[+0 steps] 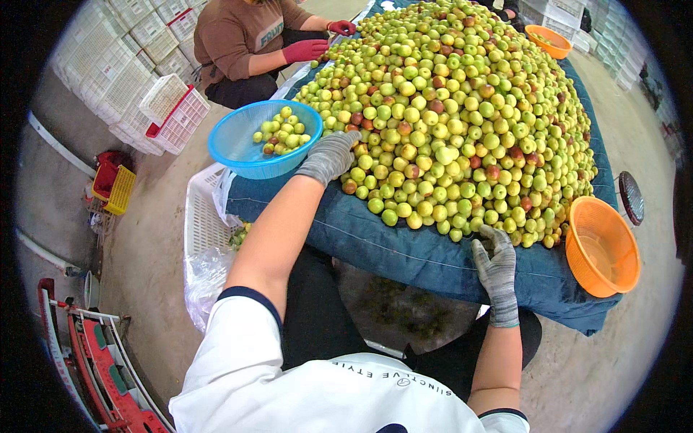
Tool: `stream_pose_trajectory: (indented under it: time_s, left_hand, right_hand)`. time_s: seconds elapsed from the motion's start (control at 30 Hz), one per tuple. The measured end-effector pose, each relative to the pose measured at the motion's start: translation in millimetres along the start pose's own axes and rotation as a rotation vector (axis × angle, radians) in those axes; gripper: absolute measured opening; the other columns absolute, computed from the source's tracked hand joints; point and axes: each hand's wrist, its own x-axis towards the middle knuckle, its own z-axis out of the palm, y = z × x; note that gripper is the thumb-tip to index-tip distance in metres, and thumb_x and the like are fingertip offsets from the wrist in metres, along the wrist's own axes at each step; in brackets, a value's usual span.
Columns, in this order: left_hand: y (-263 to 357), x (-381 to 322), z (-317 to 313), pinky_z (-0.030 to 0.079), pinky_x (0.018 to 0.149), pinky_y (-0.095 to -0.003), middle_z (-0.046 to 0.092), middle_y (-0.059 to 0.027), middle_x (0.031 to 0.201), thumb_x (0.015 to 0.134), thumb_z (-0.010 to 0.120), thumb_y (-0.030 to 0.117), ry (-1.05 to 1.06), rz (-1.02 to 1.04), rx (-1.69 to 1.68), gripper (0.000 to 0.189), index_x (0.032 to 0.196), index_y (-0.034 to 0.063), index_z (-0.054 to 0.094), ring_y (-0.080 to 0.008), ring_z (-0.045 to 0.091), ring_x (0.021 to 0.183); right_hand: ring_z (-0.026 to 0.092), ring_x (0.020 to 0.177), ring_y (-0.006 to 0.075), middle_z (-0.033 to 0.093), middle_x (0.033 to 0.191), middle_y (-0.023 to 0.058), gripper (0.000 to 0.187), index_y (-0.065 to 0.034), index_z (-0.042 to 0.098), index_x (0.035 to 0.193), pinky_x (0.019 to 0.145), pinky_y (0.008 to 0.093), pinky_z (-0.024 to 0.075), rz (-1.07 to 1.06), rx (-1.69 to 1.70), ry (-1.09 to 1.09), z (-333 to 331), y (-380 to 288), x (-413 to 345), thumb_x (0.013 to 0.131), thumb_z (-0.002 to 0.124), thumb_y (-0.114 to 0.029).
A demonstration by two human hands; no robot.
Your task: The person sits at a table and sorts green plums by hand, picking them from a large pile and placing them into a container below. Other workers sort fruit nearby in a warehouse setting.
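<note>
A large heap of green and reddish-brown jujube-like fruit (433, 119) lies on a padded dark blue cloth (379, 238). My left hand (330, 157), in a grey knit glove, reaches to the heap's left side with its fingertips among the fruit. Whether it grips one is hidden. Beside that hand, a blue plastic basket (233, 135) rests on the cloth's left corner with some fruit in it. My right hand (497, 265), gloved alike, is at the heap's front edge, thumb and fingers apart. An orange plastic basket (601, 249) tilts at the right corner.
Across the left side, a person (238, 48) in red gloves reaches to the heap. Another orange basket (549, 40) stands far right. Below the blue basket is a white crate (206, 216) with clear plastic. Stacked crates (108, 76) line the back left; a round stool (631, 197) stands right.
</note>
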Motion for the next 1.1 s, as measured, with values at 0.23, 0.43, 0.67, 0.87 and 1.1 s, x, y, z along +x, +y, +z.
stream_pose_trajectory:
  time_s: [0.23, 0.43, 0.67, 0.87, 1.1]
  left_hand:
    - [-7, -95, -44, 0.049, 0.084, -0.0446, 0.065, -0.0174, 0.096, 0.086, 0.060, 0.023, 0.131, 0.012, -0.130, 0.020, 0.099, 0.0075, 0.063, -0.0352, 0.063, 0.094]
    - [-94, -237, -105, 0.051, 0.090, -0.0428, 0.067, -0.0196, 0.102, 0.080, 0.068, 0.017, 0.204, -0.695, 0.189, 0.039, 0.117, 0.0046, 0.063, -0.0339, 0.065, 0.099]
    - [-7, -184, -53, 0.052, 0.087, -0.0384, 0.068, -0.0172, 0.107, 0.088, 0.062, 0.021, 0.244, 0.132, -0.322, 0.032, 0.114, 0.0025, 0.065, -0.0289, 0.067, 0.098]
    - [134, -108, 36, 0.041, 0.108, -0.0466, 0.052, -0.0247, 0.135, 0.089, 0.065, 0.039, 0.018, 0.267, -0.144, 0.059, 0.138, 0.0090, 0.051, -0.0392, 0.049, 0.126]
    - [174, -104, 88, 0.050, 0.093, -0.0479, 0.052, -0.0188, 0.125, 0.085, 0.071, 0.029, 0.038, 0.274, -0.230, 0.049, 0.129, 0.0137, 0.056, -0.0393, 0.056, 0.109]
  right_hand:
    - [0.064, 0.099, 0.0286, 0.064, 0.110, 0.0175, 0.033, 0.0014, 0.063, 0.118, 0.090, 0.0366, 0.0520, -0.043, -0.129, -0.024, -5, -2, -1, 0.087, 0.068, -0.010]
    - [0.066, 0.093, 0.0183, 0.062, 0.113, 0.0136, 0.035, 0.0039, 0.060, 0.121, 0.079, 0.0295, 0.0552, 0.067, 0.063, -0.014, -3, -7, -4, 0.088, 0.067, -0.006]
    - [0.062, 0.102, 0.0316, 0.060, 0.114, 0.0220, 0.051, 0.0027, 0.054, 0.125, 0.086, 0.0386, 0.0528, -0.042, -0.281, 0.134, 3, -3, -2, 0.082, 0.074, -0.015]
    - [0.071, 0.082, 0.0188, 0.058, 0.125, 0.0207, 0.068, 0.0015, 0.039, 0.137, 0.077, 0.0308, 0.0579, 0.290, 0.014, -0.031, -4, -3, 4, 0.081, 0.077, -0.010]
    - [0.067, 0.095, 0.0199, 0.060, 0.120, 0.0183, 0.070, 0.0005, 0.040, 0.138, 0.082, 0.0293, 0.0570, 0.255, 0.041, -0.112, 6, -12, 2, 0.079, 0.078, -0.005]
